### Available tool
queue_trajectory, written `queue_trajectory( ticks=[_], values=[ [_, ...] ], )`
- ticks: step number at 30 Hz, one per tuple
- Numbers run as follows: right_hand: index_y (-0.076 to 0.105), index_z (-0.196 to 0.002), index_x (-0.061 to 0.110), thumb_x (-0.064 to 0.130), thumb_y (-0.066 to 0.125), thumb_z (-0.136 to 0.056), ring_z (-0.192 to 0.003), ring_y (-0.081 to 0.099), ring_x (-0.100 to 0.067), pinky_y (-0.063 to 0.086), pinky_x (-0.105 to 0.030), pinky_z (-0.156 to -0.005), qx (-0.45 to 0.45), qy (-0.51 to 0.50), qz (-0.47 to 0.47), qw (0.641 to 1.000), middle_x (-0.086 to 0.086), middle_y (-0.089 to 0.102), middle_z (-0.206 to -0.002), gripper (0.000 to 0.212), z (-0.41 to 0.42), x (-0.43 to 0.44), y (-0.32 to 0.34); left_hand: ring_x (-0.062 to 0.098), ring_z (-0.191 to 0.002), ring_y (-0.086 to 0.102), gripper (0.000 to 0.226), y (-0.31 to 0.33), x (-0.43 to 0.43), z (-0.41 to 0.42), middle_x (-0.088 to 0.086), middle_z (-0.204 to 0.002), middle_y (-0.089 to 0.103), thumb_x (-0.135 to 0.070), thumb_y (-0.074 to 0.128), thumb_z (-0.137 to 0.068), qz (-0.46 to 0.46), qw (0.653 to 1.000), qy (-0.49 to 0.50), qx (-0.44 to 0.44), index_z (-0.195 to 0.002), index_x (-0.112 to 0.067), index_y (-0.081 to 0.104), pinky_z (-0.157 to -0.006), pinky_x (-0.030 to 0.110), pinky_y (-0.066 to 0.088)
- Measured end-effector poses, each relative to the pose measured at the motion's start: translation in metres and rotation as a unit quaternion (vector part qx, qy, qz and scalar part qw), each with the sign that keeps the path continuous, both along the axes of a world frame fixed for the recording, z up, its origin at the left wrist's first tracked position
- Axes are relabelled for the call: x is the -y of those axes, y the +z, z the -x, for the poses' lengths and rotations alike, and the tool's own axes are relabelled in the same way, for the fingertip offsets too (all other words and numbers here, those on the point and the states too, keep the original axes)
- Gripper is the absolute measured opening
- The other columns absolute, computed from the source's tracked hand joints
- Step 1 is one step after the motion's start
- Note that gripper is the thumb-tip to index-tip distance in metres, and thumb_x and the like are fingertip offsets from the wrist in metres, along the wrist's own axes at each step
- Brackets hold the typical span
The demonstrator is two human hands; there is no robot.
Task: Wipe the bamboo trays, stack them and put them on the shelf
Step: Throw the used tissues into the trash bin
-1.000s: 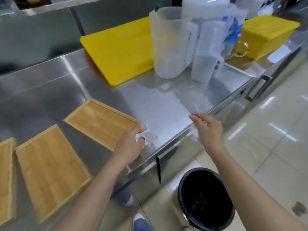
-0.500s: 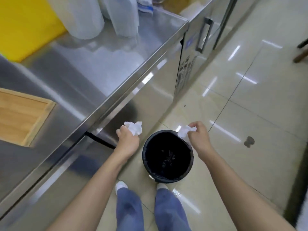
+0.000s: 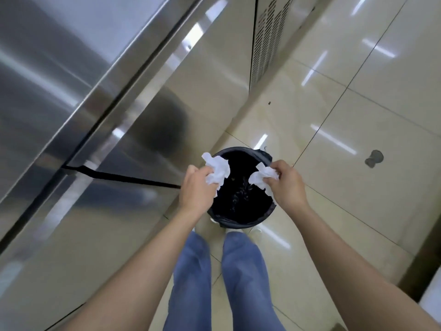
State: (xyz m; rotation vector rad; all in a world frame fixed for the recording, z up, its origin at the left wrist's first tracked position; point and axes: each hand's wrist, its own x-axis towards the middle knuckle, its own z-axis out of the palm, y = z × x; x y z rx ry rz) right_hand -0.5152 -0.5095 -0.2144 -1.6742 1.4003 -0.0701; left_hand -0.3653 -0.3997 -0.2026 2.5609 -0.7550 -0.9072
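Over black bin [image 3: 241, 211], both hands grip tissue, seemingly unprinted

Left tissue [image 3: 217, 172], right tissue [image 3: 262, 177]: white, crumpled, gripped.

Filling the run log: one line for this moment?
left hand: holds tissue | right hand: holds tissue | both over bin | trays: unseen

Glossy cream floor tiles [image 3: 358, 130] with dark grout lines mirror ceiling lights on the right. A stainless steel worktop [image 3: 59, 75] fills the left, its vent panel [image 3: 266, 39] far. A grey stain [image 3: 374, 158] marks one tile.
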Motion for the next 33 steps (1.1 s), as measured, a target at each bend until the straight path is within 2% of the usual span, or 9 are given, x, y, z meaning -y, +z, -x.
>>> queue_trajectory(
  ticks=[3,9,11,14,16,18,25,29,33],
  values=[
    [0.057,-0.098,0.003,0.0,0.052,-0.081,-0.076,0.049,-0.023,0.037,-0.028,-0.058,-0.006,0.008,-0.03,1.0,-0.006,0.055,-0.083,0.017,0.003,-0.001,-0.047,0.027,-0.083,0.049,0.015,-0.047,0.006,0.009,0.009,-0.089,0.046,-0.011,0.053,-0.08,-0.022,0.999,-0.011,-0.029,-0.094,-0.011,0.061,-0.063,0.029,0.037],
    [0.054,-0.114,0.004,0.001,0.05,-0.084,-0.083,0.048,-0.024,0.037,-0.03,-0.07,-0.063,0.024,-0.082,0.994,-0.015,0.055,-0.107,0.03,0.005,-0.019,-0.146,0.028,-0.081,0.053,0.029,-0.144,0.004,0.022,0.016,-0.107,0.059,-0.009,0.049,-0.084,-0.119,0.99,-0.018,-0.076,-0.111,-0.008,0.056,-0.055,0.028,0.034],
    [0.05,-0.121,0.007,0.001,0.049,-0.086,-0.09,0.053,-0.028,0.042,-0.033,-0.074,-0.081,0.042,-0.094,0.991,-0.016,0.053,-0.118,0.035,0.005,-0.025,-0.173,0.031,-0.096,0.057,0.04,-0.172,0.002,0.025,0.015,-0.117,0.057,-0.017,0.051,-0.086,-0.145,0.984,-0.018,-0.099,-0.125,-0.011,0.049,-0.067,0.03,0.04],
    [0.036,-0.135,0.015,0.003,0.05,-0.085,-0.104,0.054,-0.032,0.046,-0.041,-0.086,-0.099,0.079,-0.122,0.985,-0.016,0.044,-0.133,0.054,0.003,-0.034,-0.211,0.032,-0.114,0.049,0.052,-0.209,-0.002,0.027,0.011,-0.129,0.048,-0.035,0.049,-0.085,-0.198,0.97,-0.053,-0.134,-0.135,-0.024,0.037,-0.089,0.039,0.044],
    [0.022,-0.142,0.02,0.008,0.056,-0.084,-0.117,0.048,-0.033,0.045,-0.044,-0.094,-0.107,0.119,-0.141,0.977,-0.015,0.032,-0.144,0.069,0.003,-0.039,-0.23,0.033,-0.122,0.042,0.059,-0.225,-0.007,0.026,0.01,-0.135,0.042,-0.047,0.048,-0.083,-0.228,0.96,-0.078,-0.146,-0.137,-0.032,0.031,-0.1,0.047,0.039],
    [0.013,-0.144,0.023,0.016,0.061,-0.083,-0.124,0.043,-0.034,0.042,-0.049,-0.099,-0.117,0.147,-0.15,0.971,-0.013,0.027,-0.148,0.078,0.003,-0.043,-0.239,0.033,-0.129,0.037,0.064,-0.235,-0.014,0.024,0.01,-0.144,0.037,-0.053,0.045,-0.084,-0.251,0.952,-0.106,-0.138,-0.141,-0.033,0.024,-0.106,0.047,0.034],
    [0.01,-0.145,0.024,0.031,0.058,-0.085,-0.127,0.041,-0.032,0.041,-0.049,-0.099,-0.151,0.195,-0.105,0.963,-0.011,0.032,-0.148,0.077,-0.006,-0.034,-0.195,0.031,-0.129,0.04,0.062,-0.19,-0.021,0.007,0.01,-0.144,0.04,-0.051,0.043,-0.086,-0.22,0.956,-0.17,-0.095,-0.14,-0.023,0.031,-0.107,0.044,0.034],
    [0.009,-0.145,0.023,0.034,0.054,-0.088,-0.129,0.04,-0.03,0.04,-0.044,-0.095,-0.137,0.228,-0.032,0.963,-0.011,0.03,-0.149,0.074,-0.033,-0.007,-0.127,0.029,-0.13,0.039,0.062,-0.128,0.002,-0.019,0.008,-0.145,0.04,-0.052,0.043,-0.087,-0.164,0.966,-0.195,-0.035,-0.14,-0.023,0.031,-0.107,0.042,0.032],
    [0.024,-0.142,0.019,0.038,0.052,-0.087,-0.128,0.041,-0.031,0.036,-0.043,-0.102,-0.113,0.257,0.041,0.959,-0.012,0.037,-0.145,0.065,-0.066,0.026,-0.035,0.03,-0.125,0.046,0.053,-0.044,0.031,-0.046,0.009,-0.138,0.049,-0.054,0.042,-0.086,-0.111,0.972,-0.206,0.025,-0.132,-0.026,0.045,-0.104,0.042,0.034]
  ],
)
